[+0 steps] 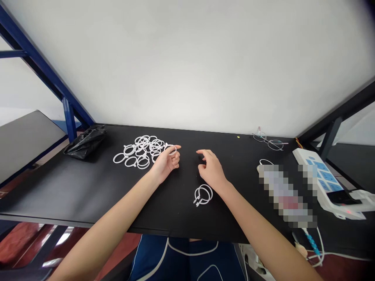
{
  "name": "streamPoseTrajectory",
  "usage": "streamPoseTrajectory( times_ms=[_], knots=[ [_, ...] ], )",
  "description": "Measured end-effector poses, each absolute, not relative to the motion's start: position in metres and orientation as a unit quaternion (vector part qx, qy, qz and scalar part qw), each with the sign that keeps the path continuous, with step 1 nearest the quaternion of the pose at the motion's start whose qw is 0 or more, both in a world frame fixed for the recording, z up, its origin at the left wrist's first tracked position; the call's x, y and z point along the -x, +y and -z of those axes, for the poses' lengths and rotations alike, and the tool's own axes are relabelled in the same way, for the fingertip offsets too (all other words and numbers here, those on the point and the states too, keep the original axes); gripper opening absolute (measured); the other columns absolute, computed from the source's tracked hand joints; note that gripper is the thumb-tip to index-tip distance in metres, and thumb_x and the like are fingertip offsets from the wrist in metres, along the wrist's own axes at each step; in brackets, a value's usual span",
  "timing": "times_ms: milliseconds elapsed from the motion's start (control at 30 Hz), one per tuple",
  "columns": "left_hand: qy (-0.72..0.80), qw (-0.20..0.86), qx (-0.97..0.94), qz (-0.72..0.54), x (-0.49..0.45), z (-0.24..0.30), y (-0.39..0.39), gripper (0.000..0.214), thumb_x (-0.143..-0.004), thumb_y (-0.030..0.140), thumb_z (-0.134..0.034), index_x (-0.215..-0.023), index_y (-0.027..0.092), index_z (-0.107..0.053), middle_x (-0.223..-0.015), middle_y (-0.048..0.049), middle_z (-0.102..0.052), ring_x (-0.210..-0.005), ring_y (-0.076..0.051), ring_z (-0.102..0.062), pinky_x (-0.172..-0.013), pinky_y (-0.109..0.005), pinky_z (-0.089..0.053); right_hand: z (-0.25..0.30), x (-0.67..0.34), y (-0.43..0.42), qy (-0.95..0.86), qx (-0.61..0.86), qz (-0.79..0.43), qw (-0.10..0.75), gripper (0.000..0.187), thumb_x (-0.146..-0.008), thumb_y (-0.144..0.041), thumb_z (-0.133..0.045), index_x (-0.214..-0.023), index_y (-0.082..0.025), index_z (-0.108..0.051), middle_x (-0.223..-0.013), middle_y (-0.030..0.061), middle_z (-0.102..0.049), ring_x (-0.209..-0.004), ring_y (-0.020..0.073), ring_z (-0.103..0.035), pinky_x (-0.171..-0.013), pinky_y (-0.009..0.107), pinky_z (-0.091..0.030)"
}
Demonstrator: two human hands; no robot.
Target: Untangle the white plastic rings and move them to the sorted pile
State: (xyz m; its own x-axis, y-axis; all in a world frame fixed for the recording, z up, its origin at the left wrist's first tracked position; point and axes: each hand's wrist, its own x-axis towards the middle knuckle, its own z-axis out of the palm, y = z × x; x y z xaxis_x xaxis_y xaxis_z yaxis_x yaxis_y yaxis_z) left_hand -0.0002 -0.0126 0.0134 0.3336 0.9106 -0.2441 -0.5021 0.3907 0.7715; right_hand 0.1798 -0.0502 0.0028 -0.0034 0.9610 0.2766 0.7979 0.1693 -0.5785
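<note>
A loose heap of white plastic rings with small eyelets [142, 155] lies on the black table [96, 187], left of centre. At the heap's right edge is my left hand [167, 164], its fingers curled and a white ring [166, 146] held at its thumb and index finger. Part of that ring is hidden by the fingers. My right hand [211, 168] hovers across from it, index finger stretched out and thumb apart, holding nothing. Just below the right hand, a couple of overlapping white rings [205, 186] rest near the wrist.
A crumpled black plastic bag [86, 143] lies at the far left. Eyeglasses [275, 144] sit at the back right. A blurred-out long object [285, 197] and a white power strip [322, 177] with cables take up the right side. A white wall [187, 70] stands behind.
</note>
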Motion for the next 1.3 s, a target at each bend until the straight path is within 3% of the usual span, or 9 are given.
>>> streamPoseTrajectory(
  times_ms=[267,433,767,967,1100,1300],
  knots=[
    [0.35,0.761,-0.271,-0.475,0.0,-0.015,-0.013,0.019,-0.077,0.025,-0.061,-0.094,0.016,-0.058,-0.06,0.0056,-0.044,-0.045,-0.006,-0.034,-0.042,-0.018,-0.033,0.01,-0.177,-0.047,-0.71,0.571,-0.194,0.364,0.05,-0.068,0.003,-0.043,-0.109,-0.021,-0.059,-0.117,0.0071,-0.059,-0.101,0.0203,-0.06,-0.079,0.034,-0.053],
    [0.357,0.755,-0.225,-0.502,0.004,-0.014,-0.009,0.015,-0.077,0.02,-0.056,-0.091,0.015,-0.056,-0.056,0.0063,-0.041,-0.043,-0.006,-0.033,-0.041,-0.018,-0.032,0.007,-0.176,-0.047,-0.721,0.56,-0.197,0.357,0.034,-0.074,-0.003,-0.05,-0.1,-0.021,-0.062,-0.107,0.0055,-0.064,-0.095,0.0202,-0.06,-0.082,0.037,-0.051],
    [0.346,0.759,-0.145,-0.533,0.008,-0.011,-0.008,0.014,-0.069,0.01,-0.052,-0.083,0.015,-0.052,-0.054,0.0071,-0.036,-0.042,-0.006,-0.035,-0.041,-0.017,-0.033,-0.003,-0.177,-0.05,-0.722,0.584,-0.133,0.348,0.016,-0.077,-0.012,-0.059,-0.088,-0.021,-0.065,-0.085,0.0033,-0.068,-0.078,0.0193,-0.058,-0.074,0.035,-0.049],
    [0.339,0.771,-0.147,-0.519,0.007,-0.012,-0.009,0.016,-0.069,0.008,-0.051,-0.083,0.015,-0.051,-0.055,0.0066,-0.038,-0.043,-0.006,-0.036,-0.041,-0.017,-0.033,-0.008,-0.171,-0.056,-0.692,0.547,-0.147,0.448,0.01,-0.084,-0.021,-0.056,-0.088,-0.019,-0.065,-0.07,0.0006,-0.063,-0.057,0.0133,-0.056,-0.059,0.027,-0.048],
    [0.344,0.768,-0.162,-0.515,0.006,-0.012,-0.009,0.009,-0.073,0.013,-0.054,-0.076,0.017,-0.046,-0.055,0.0068,-0.039,-0.043,-0.006,-0.036,-0.041,-0.018,-0.034,-0.007,-0.167,-0.057,-0.698,0.523,-0.18,0.454,0.011,-0.085,-0.021,-0.054,-0.088,-0.019,-0.065,-0.077,0.0028,-0.067,-0.062,0.0144,-0.062,-0.053,0.024,-0.048],
    [0.37,0.75,-0.188,-0.515,0.005,-0.011,-0.008,0.025,-0.073,0.013,-0.055,-0.064,0.019,-0.033,-0.053,0.0077,-0.034,-0.041,-0.005,-0.033,-0.041,-0.018,-0.032,-0.003,-0.164,-0.057,-0.709,0.502,-0.225,0.441,0.011,-0.085,-0.018,-0.052,-0.083,-0.02,-0.063,-0.081,0.0037,-0.068,-0.072,0.0155,-0.066,-0.056,0.024,-0.053]
  ],
)
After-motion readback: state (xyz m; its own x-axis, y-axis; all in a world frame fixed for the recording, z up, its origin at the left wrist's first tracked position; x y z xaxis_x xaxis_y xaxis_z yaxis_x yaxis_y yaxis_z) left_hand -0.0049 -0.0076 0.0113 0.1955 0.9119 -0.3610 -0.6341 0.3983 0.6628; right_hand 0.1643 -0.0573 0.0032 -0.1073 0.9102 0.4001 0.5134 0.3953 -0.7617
